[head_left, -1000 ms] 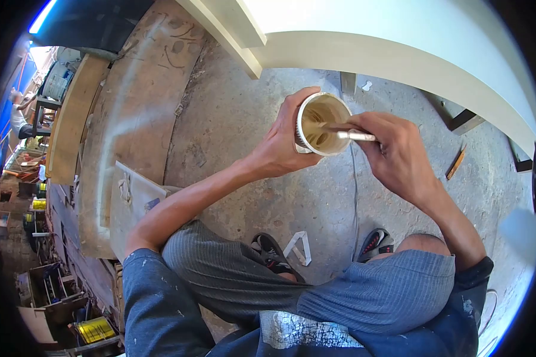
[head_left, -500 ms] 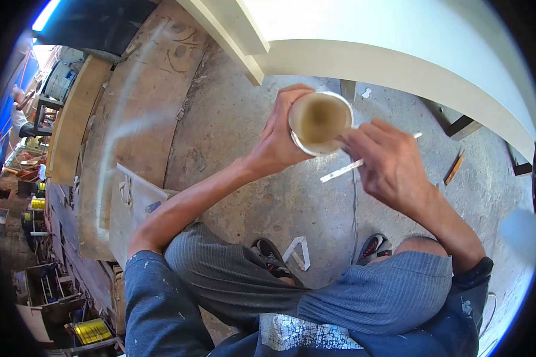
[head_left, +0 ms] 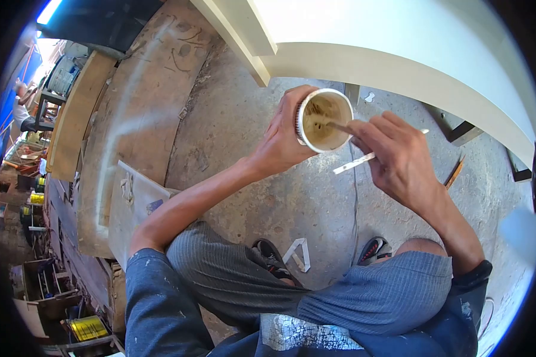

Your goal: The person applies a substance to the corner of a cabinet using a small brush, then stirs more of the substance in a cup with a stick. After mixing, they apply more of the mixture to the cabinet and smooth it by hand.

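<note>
My left hand [head_left: 278, 132] is wrapped around a white paper cup [head_left: 343, 107], tilted so its mouth faces me. Inside the cup sits a yellowish-brown liquid [head_left: 324, 134]. Closed fingers of my right hand [head_left: 396, 157] pinch a thin brown stick [head_left: 339, 126] whose far end reaches into the cup. A white strip with dark spots [head_left: 354, 163] also passes through that hand, poking out on both sides of it.
A large cream-white panel with a frame [head_left: 351, 59] spans the upper right. Plywood sheets [head_left: 143, 89] lie at left. On the concrete floor are a bent white strip [head_left: 304, 256] and a wood splinter [head_left: 455, 172]. Another person [head_left: 22, 110] is at far left.
My right hand has moved slightly right and the stick in the cup shows more clearly. The cup has turned a little, with its inside now sharper.
</note>
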Action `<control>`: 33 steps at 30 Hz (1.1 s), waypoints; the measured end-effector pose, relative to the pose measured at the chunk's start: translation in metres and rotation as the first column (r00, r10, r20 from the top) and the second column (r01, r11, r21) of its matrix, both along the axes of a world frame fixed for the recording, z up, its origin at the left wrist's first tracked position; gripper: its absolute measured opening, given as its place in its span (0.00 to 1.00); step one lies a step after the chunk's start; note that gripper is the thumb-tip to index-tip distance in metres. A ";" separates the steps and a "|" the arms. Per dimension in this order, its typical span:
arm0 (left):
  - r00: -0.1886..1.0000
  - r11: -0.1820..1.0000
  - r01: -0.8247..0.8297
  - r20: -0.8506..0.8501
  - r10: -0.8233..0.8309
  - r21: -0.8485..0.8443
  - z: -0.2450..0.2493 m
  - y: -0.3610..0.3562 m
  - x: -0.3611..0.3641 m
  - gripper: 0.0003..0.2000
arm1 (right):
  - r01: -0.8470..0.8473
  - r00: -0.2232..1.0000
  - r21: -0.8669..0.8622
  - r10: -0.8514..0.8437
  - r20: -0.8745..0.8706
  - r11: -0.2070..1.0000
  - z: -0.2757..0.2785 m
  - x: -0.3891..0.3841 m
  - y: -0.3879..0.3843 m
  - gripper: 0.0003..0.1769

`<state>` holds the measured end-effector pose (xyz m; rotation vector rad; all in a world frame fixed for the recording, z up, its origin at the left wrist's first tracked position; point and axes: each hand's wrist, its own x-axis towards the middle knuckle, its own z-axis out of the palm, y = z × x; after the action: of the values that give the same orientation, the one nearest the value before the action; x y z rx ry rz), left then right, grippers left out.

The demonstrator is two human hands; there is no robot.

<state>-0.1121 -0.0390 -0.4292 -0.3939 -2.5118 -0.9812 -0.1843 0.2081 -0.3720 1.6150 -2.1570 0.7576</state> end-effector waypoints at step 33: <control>0.999 0.998 0.019 -0.043 -0.022 -0.061 0.005 -0.003 -0.001 0.50 | -0.025 0.998 0.021 0.026 -0.056 0.999 -0.011 -0.002 -0.004 0.18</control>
<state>-0.1133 -0.0423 -0.4246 -0.4561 -2.5071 -0.8957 -0.1862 0.2044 -0.3833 1.6570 -2.1150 0.6911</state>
